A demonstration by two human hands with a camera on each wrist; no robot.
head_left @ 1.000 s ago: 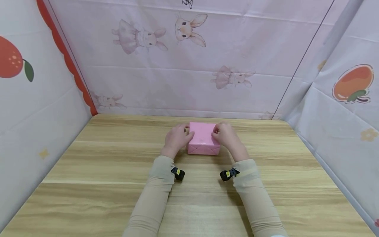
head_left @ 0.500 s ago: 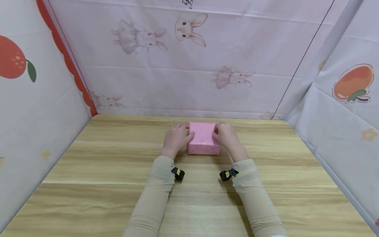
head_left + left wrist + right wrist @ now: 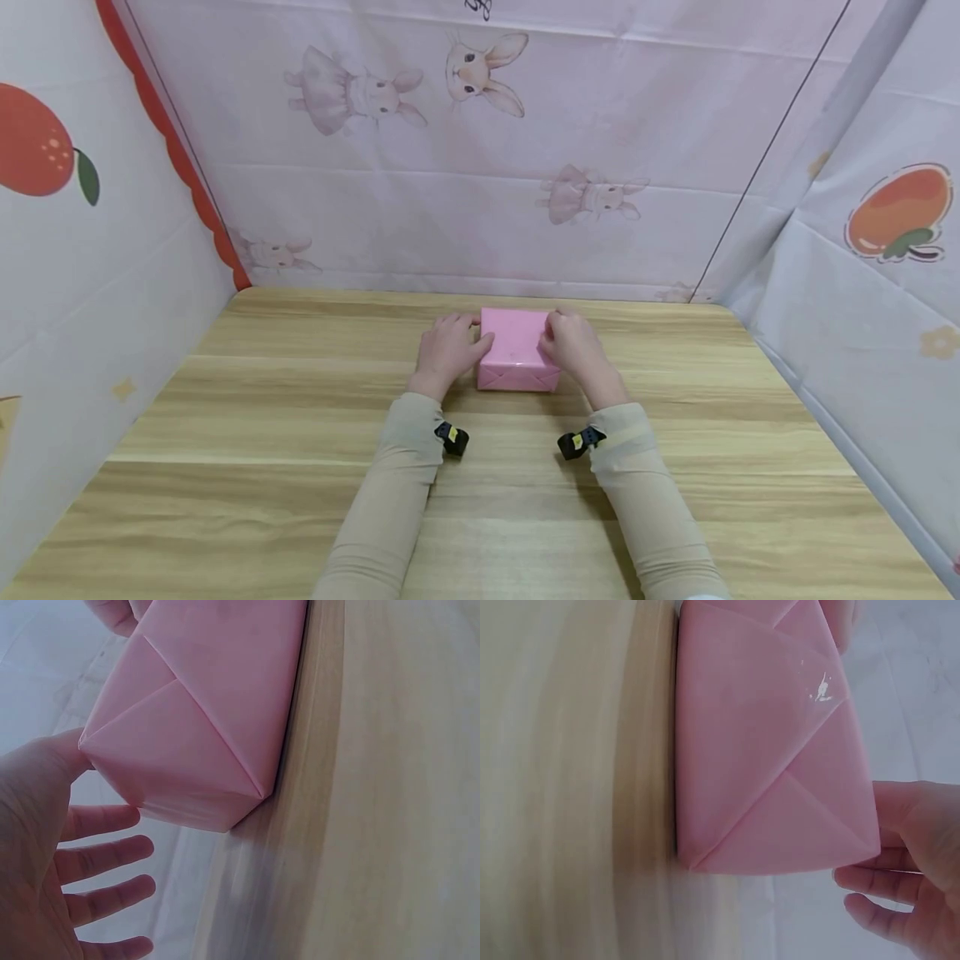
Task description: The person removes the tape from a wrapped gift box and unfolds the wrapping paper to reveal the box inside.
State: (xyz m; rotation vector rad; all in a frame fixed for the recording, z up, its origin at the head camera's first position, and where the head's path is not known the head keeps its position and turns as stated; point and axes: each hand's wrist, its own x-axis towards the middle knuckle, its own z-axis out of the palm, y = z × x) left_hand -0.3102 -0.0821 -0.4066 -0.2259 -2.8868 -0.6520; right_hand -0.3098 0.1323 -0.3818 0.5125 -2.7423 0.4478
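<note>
A pink paper-wrapped box (image 3: 517, 337) lies on the wooden table, with folded triangular flaps on its near end. My left hand (image 3: 447, 350) is at its left side, thumb on the top edge. In the left wrist view the thumb touches a corner of the box (image 3: 187, 742) and the other fingers (image 3: 105, 862) stretch out, spread. My right hand (image 3: 576, 343) has its fingers curled at the right top edge and pinches there. Shiny clear tape (image 3: 821, 686) shows on the end flap in the right wrist view. The box's far end is hidden.
Behind the box a pale cloth wall (image 3: 420, 225) with printed rabbits rises at the table's (image 3: 262, 433) back edge. White fruit-print cloth hangs at left and right. Small black cameras are strapped to the left wrist (image 3: 453, 439) and the right wrist (image 3: 573, 443).
My right hand's fingers have drawn in closer together at the box's right edge. The left hand and the box stay almost where they were.
</note>
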